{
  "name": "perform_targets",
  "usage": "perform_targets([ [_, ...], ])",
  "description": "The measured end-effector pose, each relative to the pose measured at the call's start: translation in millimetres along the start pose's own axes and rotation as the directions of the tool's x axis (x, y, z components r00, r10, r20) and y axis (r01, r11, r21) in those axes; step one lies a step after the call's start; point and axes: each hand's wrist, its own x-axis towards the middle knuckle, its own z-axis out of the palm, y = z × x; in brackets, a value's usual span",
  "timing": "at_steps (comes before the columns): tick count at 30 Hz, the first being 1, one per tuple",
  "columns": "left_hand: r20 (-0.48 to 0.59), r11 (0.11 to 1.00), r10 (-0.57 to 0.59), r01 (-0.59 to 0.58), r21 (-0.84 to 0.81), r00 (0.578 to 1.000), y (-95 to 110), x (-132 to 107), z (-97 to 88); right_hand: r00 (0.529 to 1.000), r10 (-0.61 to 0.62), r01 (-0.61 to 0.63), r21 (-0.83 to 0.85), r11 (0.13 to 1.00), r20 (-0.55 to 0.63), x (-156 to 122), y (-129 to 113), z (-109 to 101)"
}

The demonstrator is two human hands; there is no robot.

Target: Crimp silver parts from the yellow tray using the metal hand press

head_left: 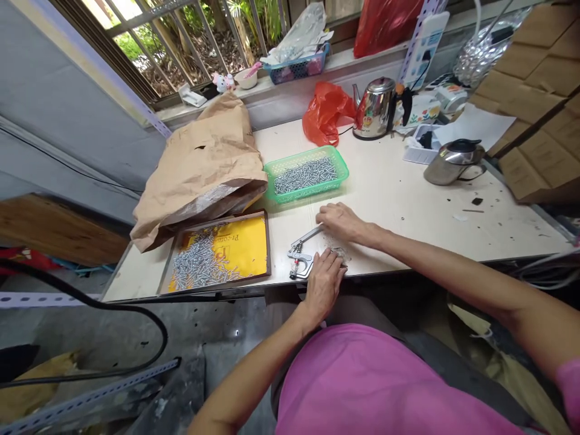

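A metal hand press (pixel 299 258), with a long lever, a spring and a C-shaped frame, lies at the table's front edge. My right hand (pixel 342 223) has its fingers curled over the far end of the raised lever. Against the frame's right side rests my left hand (pixel 324 278), its fingers bent around that part; the fingertips are partly hidden. Small loose bits (pixel 339 252) lie between the two hands. To the left, a shallow brown tray (pixel 268 244) lined with yellow holds many small silver metal pieces (pixel 194 263). Similar pieces fill a green basket (pixel 342 171) behind.
A brown paper sack (pixel 199 160) leans over the tray's back edge. Farther back are a red plastic bag (pixel 326 112) and a steel kettle (pixel 375 112). On the right stand a metal jug (pixel 451 164), a white bin (pixel 419 154) and cardboard (pixel 539 109).
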Motion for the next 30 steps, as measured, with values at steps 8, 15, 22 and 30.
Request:
perform_targets([
  [8, 0.109, 0.996, -0.072, 0.066, 0.056, 0.991, -11.6, -2.3, 11.0, 0.863, -0.488, 0.496, -0.04, 0.867, 0.128, 25.8, -90.8, 12.5],
  [15, 0.168, 0.989, -0.145, 0.136, 0.064, 0.975, -20.7, 6.2, 27.5, 0.884, -0.467, 0.467, 0.031, 0.884, -0.02, 38.1, -91.6, 25.7],
  [22, 0.005, 0.998, 0.062, -0.062, -0.002, 0.998, -8.5, 10.6, -2.3, 0.811, 0.082, 0.143, 0.333, 0.932, -0.579, 62.3, -43.4, -48.8],
  [30, -0.207, 0.805, -0.384, 0.436, 0.402, 0.9, -108.7, -42.2, -145.8, 0.845, 0.262, -0.123, 0.307, 0.944, -0.467, 86.7, 57.6, -34.8],
])
